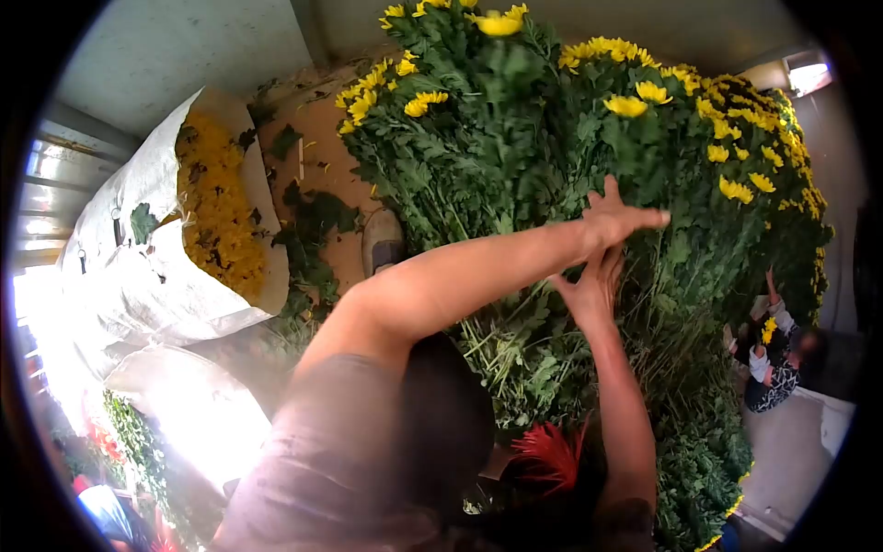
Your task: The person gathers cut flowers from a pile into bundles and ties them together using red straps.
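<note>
Grey wall (pixel 202 51) at the upper left, brown floor (pixel 322 158) below it, strewn with loose leaves (pixel 322 210). Strong glare at the lower left. Your shoe (pixel 382 237) stands on the floor at the near edge of the heap (pixel 497 147): yellow-headed flowers, blooms (pixel 625 106) on the far side, stems (pixel 483 345) towards you. The heap fills the middle and runs off to your right.

Both your hands are over the heap, close together. Left hand (pixel 621 221): arm crossing from the left, fingers spread, nothing seen in its grasp. Right hand (pixel 589 293): reaching up beneath the left wrist, thumb held wide, fingers straight and partly hidden; it looks open, no stem clearly gripped.

To your left, well apart, a white wrap (pixel 138 248) lies on its side around packed yellow blooms (pixel 221 207). Red strands (pixel 552 455) show near your body, use unclear. At the far right, a person (pixel 773 363) sits or crouches beside the heap.

Step in hand, by my reading: handling the loose stems. The next move calls for uncrossing the arms and closing the fingers low on the stems, sparing the heads.
</note>
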The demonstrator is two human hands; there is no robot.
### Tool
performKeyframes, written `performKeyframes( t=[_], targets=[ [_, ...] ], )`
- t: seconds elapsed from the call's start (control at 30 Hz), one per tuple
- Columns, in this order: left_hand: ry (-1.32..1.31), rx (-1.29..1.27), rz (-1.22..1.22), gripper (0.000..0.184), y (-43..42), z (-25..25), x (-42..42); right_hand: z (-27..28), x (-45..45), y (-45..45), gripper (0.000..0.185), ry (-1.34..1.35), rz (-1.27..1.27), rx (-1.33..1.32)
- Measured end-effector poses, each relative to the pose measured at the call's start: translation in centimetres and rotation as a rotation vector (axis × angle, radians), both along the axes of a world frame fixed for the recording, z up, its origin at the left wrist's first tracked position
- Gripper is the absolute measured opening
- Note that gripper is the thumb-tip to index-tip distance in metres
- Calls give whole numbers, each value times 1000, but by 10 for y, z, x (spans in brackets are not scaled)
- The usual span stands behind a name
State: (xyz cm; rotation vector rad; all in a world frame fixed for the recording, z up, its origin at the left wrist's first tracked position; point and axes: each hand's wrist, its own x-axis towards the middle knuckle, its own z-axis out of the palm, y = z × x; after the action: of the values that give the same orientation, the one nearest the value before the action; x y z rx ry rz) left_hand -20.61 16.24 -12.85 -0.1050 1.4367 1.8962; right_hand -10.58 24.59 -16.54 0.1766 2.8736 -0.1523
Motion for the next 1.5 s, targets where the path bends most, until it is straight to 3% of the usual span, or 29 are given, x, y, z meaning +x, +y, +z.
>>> performKeyframes(
  t=[0.1, 0.13, 0.2, 0.23, 0.3, 0.37, 0.4, 0.43, 0.5, 0.53, 0.6, 0.63, 0.7, 0.77, 0.8, 0.83, 0.9, 0.93, 1.03, 1.1, 1.17, 1.2, 1.23, 1.27, 1.3, 1.33, 1.4, 1.47, 1.5],
  targets=[
    [287, -188, -144, 116, -54, -18, 23, -70, -26, 68, 98, 74, -42, -107],
    [337, -208, -203, 109, -83, -30, 29, -45, -30, 64, 88, 82, -92, -127],
    [173, -310, -231, 88, -144, -59, 40, -52, -38, 137, 92, 130, 31, 234],
    [37, -303, -109, 85, -171, -86, 43, 8, -45, 106, 94, -22, -196, 62],
    [-172, -183, 200, 85, -204, -131, 45, -6, -48, 161, 85, 167, -179, 29],
    [-103, -84, 324, 95, -209, -158, 32, 5, -42, 139, 90, 312, -197, -95],
    [-55, -11, 260, 106, -205, -180, 17, 17, -35, 97, 98, 227, -308, -221],
    [-56, -5, 259, 106, -194, -178, 7, 22, -26, 51, 106, 137, -420, -352],
    [-274, 120, 363, 112, -149, -157, -8, -11, 1, -5, 120, -14, -246, -392],
    [-239, 121, 361, 114, -126, -141, -10, -38, 11, -28, 122, -123, -330, -426],
    [-167, 22, 356, 109, -106, -111, -14, -87, 19, -46, 110, 81, -287, -304],
    [-165, 16, 347, 109, -108, -96, -11, -86, 22, -39, 110, 82, -296, -310],
    [-8, 240, 258, 105, -116, -64, -5, -82, 25, -22, 104, 115, -346, -837],
    [85, 147, 312, 100, -103, -23, -3, -10, 23, -36, 99, 99, -367, -823],
    [112, 153, 282, 98, -94, -10, -6, -12, 25, -15, 99, 235, -117, -765],
    [140, 161, 253, 97, -85, 2, -11, -10, 19, -4, 97, 264, -212, -493],
    [204, 185, 97, 99, -80, 22, -14, 22, 0, 4, 95, 154, -301, -632],
    [347, 102, 132, 84, -76, 7, -12, 22, -9, 14, 94, 149, -316, -494],
    [245, -248, 98, 46, -132, -40, 14, -31, -40, 86, 93, 305, -394, -171],
    [170, -395, 394, 49, -184, -130, 29, -30, -47, 84, 91, 343, -544, -174],
    [-245, -412, 610, 44, -238, -216, 27, -18, -46, 62, 85, 603, -192, 207],
    [-382, -21, 536, 50, -254, -226, 35, -5, -44, 24, 75, 710, -79, 167],
    [-394, -14, 546, 50, -250, -226, 38, -5, -40, -8, 68, 753, 44, 1],
    [-387, -73, 603, 55, -242, -220, 38, -19, -31, -29, 66, 576, 154, 2],
    [-376, -131, 649, 60, -236, -218, 36, -22, -30, -62, 66, 206, 178, -209],
    [-354, -94, 651, 68, -232, -286, 25, -37, -28, -82, 72, -2, 199, -180],
    [-384, 10, 630, 68, -229, -264, 20, -106, -26, -92, 90, -29, 142, -99],
    [-410, 113, 630, 68, -229, -258, 13, -128, -28, -112, 107, -347, -104, -379],
    [-403, 148, 593, 66, -230, -259, 12, -137, -23, -126, 112, -366, -37, -319]
  ],
)
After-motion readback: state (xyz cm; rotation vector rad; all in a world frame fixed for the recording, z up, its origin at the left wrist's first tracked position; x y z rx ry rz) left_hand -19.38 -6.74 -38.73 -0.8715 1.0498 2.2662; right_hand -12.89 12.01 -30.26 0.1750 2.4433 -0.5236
